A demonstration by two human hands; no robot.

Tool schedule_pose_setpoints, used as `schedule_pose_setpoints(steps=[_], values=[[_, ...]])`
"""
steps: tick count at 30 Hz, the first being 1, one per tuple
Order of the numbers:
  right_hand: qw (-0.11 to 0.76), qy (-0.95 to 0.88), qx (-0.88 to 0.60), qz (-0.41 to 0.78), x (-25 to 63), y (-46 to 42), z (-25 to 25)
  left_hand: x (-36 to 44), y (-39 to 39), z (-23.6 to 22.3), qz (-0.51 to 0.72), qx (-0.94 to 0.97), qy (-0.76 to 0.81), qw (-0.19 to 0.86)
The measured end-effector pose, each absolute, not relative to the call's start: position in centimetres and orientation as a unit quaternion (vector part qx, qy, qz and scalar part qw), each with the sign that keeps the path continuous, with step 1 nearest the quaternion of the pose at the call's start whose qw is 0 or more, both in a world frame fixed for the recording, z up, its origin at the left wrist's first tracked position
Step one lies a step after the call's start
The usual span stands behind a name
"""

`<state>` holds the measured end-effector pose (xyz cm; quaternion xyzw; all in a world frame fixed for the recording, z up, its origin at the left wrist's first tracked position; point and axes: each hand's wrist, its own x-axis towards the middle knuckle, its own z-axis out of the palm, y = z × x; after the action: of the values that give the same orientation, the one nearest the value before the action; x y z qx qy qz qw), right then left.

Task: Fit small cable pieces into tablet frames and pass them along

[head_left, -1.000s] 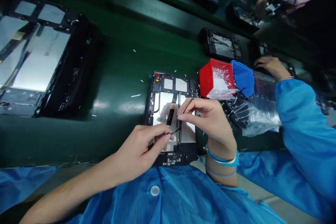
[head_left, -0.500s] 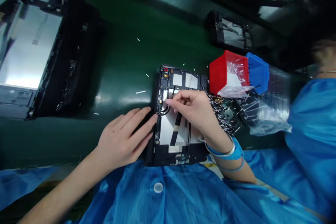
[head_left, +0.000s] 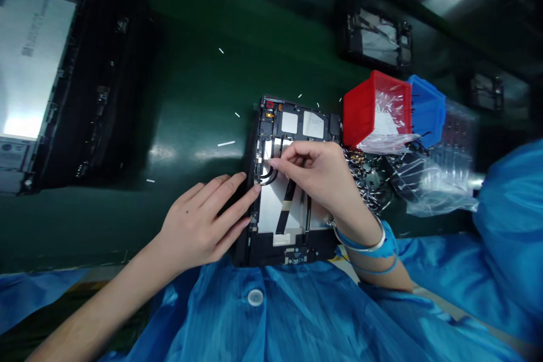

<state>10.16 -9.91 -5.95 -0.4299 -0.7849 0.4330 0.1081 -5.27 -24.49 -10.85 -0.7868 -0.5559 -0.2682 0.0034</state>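
Tablet frame: an opened tablet frame (head_left: 265,251) lies flat on the green workbench (head_left: 190,96), its black rim around a silver inner panel (head_left: 271,209).
Cables: a thin black cable (head_left: 268,174) curves in the frame's upper left part, and a black ribbon cable (head_left: 286,198) crosses the silver panel.
Handling: the frame looks light and stiff, but its exposed parts look fragile, so the black rim seems the safest place to hold. The thin cable looks springy and easily kinked, and the ribbon cable soft and easily creased.
Left hand: the left hand (head_left: 199,223) lies open, its fingers (head_left: 224,195) spread and extended, with the tips at the frame's near left edge, gripping nothing.
Right hand: the right hand (head_left: 316,172) hovers over the frame, its fingertips (head_left: 275,163) bunched at the thin black cable. Whether they pinch it cannot be told.
Around the frame: beyond its right edge stand a red bin (head_left: 373,107) and a blue bin (head_left: 428,110), with a clear plastic bag (head_left: 441,192) and a heap of small metal parts (head_left: 369,178) just beside them. Another tablet frame (head_left: 375,37) lies farther off, and a larger one (head_left: 97,96) lies well to the left.
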Motion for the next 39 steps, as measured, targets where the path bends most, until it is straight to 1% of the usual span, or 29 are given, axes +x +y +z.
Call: schedule_pose_setpoints(steps=[4,7,9,12,14,18,24,27,32,39], values=[[0.114,-0.790,-0.435,0.416,10.4,-10.1,-5.9,-5.3,-24.5,-10.9,-0.260,-0.783,-0.565,0.000],[0.151,-0.780,-0.444,0.413,10.4,-9.7,-6.0,-5.2,-24.5,-11.0,-0.275,-0.774,-0.570,-0.028],[0.163,-0.761,-0.439,0.449,10.3,-9.1,-6.1,-5.3,-24.4,-11.0,-0.287,-0.770,-0.568,-0.045],[0.143,-0.729,-0.419,0.522,9.9,-8.1,-6.2,-5.4,-24.3,-11.0,-0.291,-0.772,-0.564,-0.041],[0.128,-0.727,-0.411,0.536,9.9,-7.5,-6.3,-5.4,-24.1,-10.8,-0.277,-0.780,-0.560,-0.023],[0.112,-0.751,-0.403,0.511,10.0,-7.0,-6.3,-5.4,-23.5,-10.3,-0.249,-0.797,-0.550,0.016],[0.113,-0.755,-0.393,0.514,10.1,-7.0,-6.4,-5.3,-22.8,-9.9,-0.217,-0.820,-0.529,0.035],[0.120,-0.757,-0.391,0.509,10.0,-7.0,-6.5,-5.4,-22.8,-10.1,-0.199,-0.828,-0.524,0.028],[0.119,-0.775,-0.392,0.480,9.9,-7.1,-6.5,-5.7,-22.6,-10.1,-0.203,-0.836,-0.510,0.014],[0.128,-0.803,-0.391,0.430,9.9,-7.4,-6.6,-6.3,-21.6,-9.8,-0.190,-0.869,-0.456,-0.006]])
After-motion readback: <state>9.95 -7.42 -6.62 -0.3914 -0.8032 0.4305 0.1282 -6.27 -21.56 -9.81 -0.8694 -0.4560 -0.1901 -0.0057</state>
